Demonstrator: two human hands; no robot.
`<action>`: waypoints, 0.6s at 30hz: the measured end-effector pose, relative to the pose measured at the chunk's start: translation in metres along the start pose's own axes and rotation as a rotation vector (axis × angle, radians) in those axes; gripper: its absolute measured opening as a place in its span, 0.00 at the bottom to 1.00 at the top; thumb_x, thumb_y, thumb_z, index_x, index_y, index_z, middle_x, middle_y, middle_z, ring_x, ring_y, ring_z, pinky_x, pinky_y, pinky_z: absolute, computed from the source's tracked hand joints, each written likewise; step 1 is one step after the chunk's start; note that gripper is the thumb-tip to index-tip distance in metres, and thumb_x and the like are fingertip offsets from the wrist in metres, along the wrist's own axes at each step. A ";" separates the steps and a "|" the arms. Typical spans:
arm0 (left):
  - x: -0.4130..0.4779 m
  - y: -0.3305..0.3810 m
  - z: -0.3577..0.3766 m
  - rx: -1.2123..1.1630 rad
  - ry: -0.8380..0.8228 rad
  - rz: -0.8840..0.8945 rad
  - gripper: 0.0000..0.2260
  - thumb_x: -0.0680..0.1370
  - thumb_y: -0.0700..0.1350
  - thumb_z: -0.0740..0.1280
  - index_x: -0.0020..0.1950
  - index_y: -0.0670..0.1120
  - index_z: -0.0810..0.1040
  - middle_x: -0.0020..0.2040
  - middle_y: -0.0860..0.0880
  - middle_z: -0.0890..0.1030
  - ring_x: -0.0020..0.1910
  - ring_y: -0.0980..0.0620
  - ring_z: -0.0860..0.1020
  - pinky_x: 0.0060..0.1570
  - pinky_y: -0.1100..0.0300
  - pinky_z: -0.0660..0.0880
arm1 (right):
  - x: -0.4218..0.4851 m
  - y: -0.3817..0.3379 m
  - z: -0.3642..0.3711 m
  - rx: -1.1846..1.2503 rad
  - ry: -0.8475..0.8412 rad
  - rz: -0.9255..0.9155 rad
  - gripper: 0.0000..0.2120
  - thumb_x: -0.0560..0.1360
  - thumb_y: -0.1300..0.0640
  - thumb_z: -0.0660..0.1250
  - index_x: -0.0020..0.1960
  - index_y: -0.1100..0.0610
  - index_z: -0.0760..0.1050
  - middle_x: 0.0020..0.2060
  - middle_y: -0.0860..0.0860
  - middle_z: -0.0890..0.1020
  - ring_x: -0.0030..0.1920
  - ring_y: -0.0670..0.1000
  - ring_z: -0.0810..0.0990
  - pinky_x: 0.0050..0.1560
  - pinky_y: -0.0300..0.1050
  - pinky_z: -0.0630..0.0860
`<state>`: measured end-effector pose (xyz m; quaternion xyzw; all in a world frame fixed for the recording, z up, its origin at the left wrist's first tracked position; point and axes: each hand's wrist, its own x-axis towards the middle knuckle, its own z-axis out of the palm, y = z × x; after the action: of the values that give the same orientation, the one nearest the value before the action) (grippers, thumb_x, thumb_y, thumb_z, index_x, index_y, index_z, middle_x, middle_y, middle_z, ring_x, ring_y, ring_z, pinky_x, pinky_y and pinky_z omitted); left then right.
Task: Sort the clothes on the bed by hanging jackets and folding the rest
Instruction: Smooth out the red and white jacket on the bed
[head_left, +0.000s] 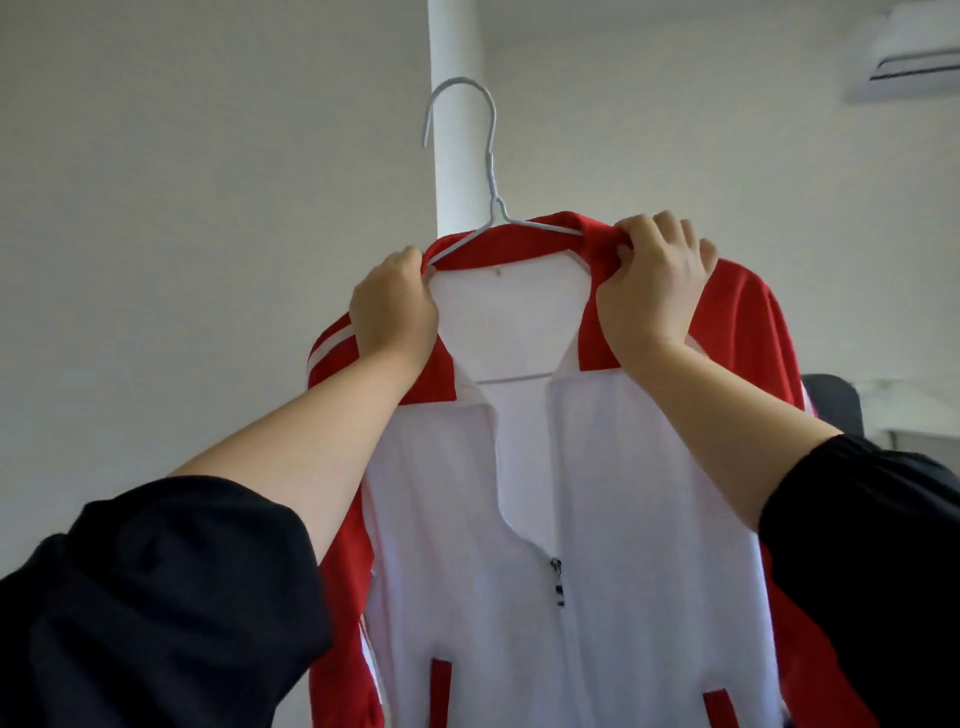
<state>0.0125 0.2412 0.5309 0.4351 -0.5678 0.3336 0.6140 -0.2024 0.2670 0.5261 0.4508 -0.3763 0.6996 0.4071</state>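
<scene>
Above the track jacket collar, the wire hanger hook is standing upright, opening leftward, nearer left hand than right hand; both are gripping that collar.

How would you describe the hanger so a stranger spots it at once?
Find the white pillar mid-view; in front of it the left hand and right hand hold up a red-and-white zip jacket by its collar. The wire hanger sits inside that collar, hook rising free above: the only thin pale wire shape there.
</scene>
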 end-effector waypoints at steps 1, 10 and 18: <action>0.001 0.012 0.003 -0.014 0.018 0.004 0.09 0.81 0.42 0.58 0.46 0.38 0.73 0.45 0.40 0.79 0.39 0.45 0.71 0.38 0.57 0.59 | 0.007 0.008 -0.005 -0.022 0.008 -0.011 0.12 0.73 0.63 0.57 0.48 0.61 0.79 0.45 0.57 0.79 0.49 0.59 0.74 0.54 0.49 0.61; -0.098 0.028 0.086 0.234 -0.422 0.164 0.11 0.80 0.46 0.63 0.52 0.41 0.80 0.51 0.41 0.74 0.53 0.40 0.71 0.42 0.54 0.60 | -0.078 0.114 -0.019 -0.241 -0.402 0.050 0.10 0.72 0.65 0.60 0.50 0.60 0.78 0.46 0.56 0.79 0.50 0.60 0.73 0.55 0.51 0.61; -0.283 0.008 0.157 0.346 -1.023 0.067 0.07 0.79 0.44 0.62 0.51 0.45 0.79 0.48 0.45 0.81 0.45 0.45 0.77 0.38 0.57 0.65 | -0.275 0.204 -0.047 -0.405 -0.891 0.087 0.07 0.75 0.65 0.61 0.48 0.63 0.78 0.46 0.58 0.78 0.49 0.60 0.72 0.52 0.52 0.64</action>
<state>-0.0959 0.1250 0.2486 0.6185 -0.7446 0.1872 0.1676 -0.3314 0.1672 0.2212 0.6021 -0.6607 0.3678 0.2564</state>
